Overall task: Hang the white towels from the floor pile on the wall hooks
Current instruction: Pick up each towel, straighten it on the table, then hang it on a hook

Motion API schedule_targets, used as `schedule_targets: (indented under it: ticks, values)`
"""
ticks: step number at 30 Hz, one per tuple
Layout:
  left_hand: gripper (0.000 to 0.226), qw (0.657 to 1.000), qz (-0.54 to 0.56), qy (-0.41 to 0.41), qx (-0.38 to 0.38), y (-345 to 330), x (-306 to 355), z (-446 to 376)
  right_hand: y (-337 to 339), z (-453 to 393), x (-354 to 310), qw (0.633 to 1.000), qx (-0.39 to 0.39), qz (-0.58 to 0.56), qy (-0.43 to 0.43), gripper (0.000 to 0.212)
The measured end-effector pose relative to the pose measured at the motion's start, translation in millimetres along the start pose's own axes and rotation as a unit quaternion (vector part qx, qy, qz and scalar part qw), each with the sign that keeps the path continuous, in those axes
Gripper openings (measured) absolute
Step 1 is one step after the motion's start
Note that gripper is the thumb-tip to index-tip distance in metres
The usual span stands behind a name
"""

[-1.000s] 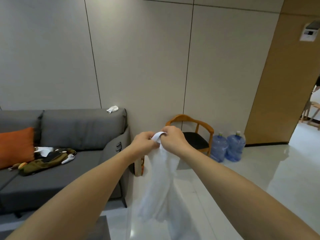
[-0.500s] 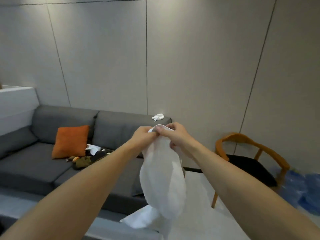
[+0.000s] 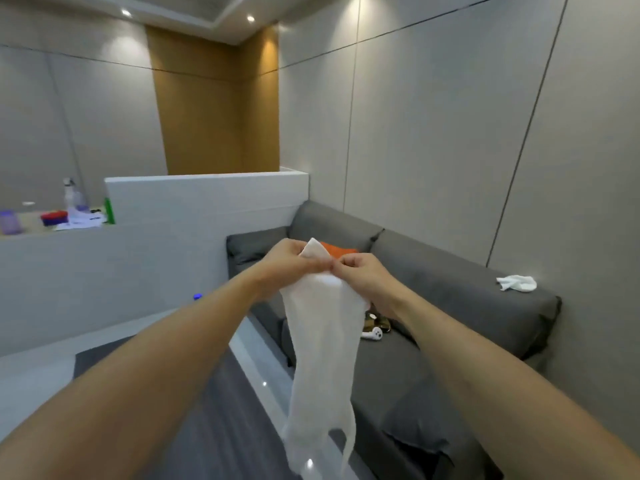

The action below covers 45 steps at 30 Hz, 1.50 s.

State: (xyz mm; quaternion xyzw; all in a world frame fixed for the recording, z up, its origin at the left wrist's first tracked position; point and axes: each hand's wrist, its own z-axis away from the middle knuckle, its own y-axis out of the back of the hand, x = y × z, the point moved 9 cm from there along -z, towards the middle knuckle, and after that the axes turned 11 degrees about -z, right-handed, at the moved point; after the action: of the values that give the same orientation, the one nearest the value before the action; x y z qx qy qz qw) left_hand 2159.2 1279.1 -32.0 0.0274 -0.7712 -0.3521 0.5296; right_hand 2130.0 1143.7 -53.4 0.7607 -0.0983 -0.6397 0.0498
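White towel pinched at top edge by left hand and right hand, hanging above sofa. Risk: slipping from shallow fingertip pinch; no hooks visible.

Premises: furnished lounge or living area. Evidence: long grey fabric sofa, orange cushion, low white partition wall, recessed ceiling spotlights.

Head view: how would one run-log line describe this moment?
stage: carrying | left hand: pinches white towel top | right hand: pinches same edge | hooks: not visible
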Motion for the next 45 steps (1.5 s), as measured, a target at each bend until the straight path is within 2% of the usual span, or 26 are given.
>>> schedule_targets:
  ticks: [4, 5, 7, 8, 10, 15, 20, 25, 29, 33, 37, 40, 45]
  values:
    - [0.015, 0.983, -0.022, 0.094, 0.157, 50.2, -26.2, 30.7, -45.8, -3.2, 13.5, 0.979, -0.201, 0.004, -0.044, 0.027]
    - [0.015, 0.971, -0.023, 0.120, 0.204, 65.1, -33.0, 42.5, -57.2, -3.5, 21.4, 0.966, -0.245, 0.053, -0.058, 0.035]
    - [0.014, 0.942, -0.028, 0.153, 0.296, 98.0, -47.4, 68.5, -77.8, -7.6, 37.6, 0.936, -0.298, 0.174, -0.070, 0.053]
    - [0.011, 0.927, -0.034, 0.165, 0.336, 114.6, -55.1, 83.1, -87.0, -11.2, 42.7, 0.924, -0.311, 0.211, -0.065, 0.054]
    - [0.010, 0.897, -0.064, 0.195, 0.391, 143.6, -71.9, 112.0, -101.6, -21.6, 44.5, 0.919, -0.320, 0.225, -0.042, 0.040]
    - [0.017, 0.840, -0.141, 0.260, 0.455, 198.3, -109.0, 169.1, -139.8, -55.3, 27.4, 0.916, -0.307, 0.252, 0.052, 0.024]
    - [0.011, 0.804, -0.199, 0.305, 0.470, 250.0, -145.0, 197.9, -184.6, -112.0, 22.2, 0.925, -0.245, 0.274, 0.093, 0.036]
    - [0.017, 0.762, -0.254, 0.350, 0.482, 323.3, -202.2, 204.2, -239.7, -176.8, 10.6, 0.932, -0.212, 0.270, 0.118, 0.035]
    - [0.019, 0.750, -0.277, 0.370, 0.473, 381.0, -251.6, 183.7, -291.6, -239.0, 3.6, 0.938, -0.181, 0.263, 0.134, 0.041]
    - [0.023, 0.747, -0.274, 0.366, 0.484, 434.7, -284.3, 161.2, -330.1, -300.5, -14.6, 0.946, -0.132, 0.264, 0.134, 0.035]
    - [0.024, 0.741, -0.279, 0.344, 0.505, 477.9, -296.6, 144.2, -354.0, -337.8, -39.0, 0.950, -0.101, 0.253, 0.149, 0.019]
    - [0.022, 0.734, -0.275, 0.326, 0.529, 493.7, -296.2, 142.8, -358.2, -350.3, -52.9, 0.950, -0.065, 0.246, 0.180, 0.017]
    - [0.021, 0.732, -0.264, 0.312, 0.545, 484.4, -290.4, 156.0, -359.0, -339.6, -42.9, 0.944, -0.064, 0.253, 0.202, 0.022]
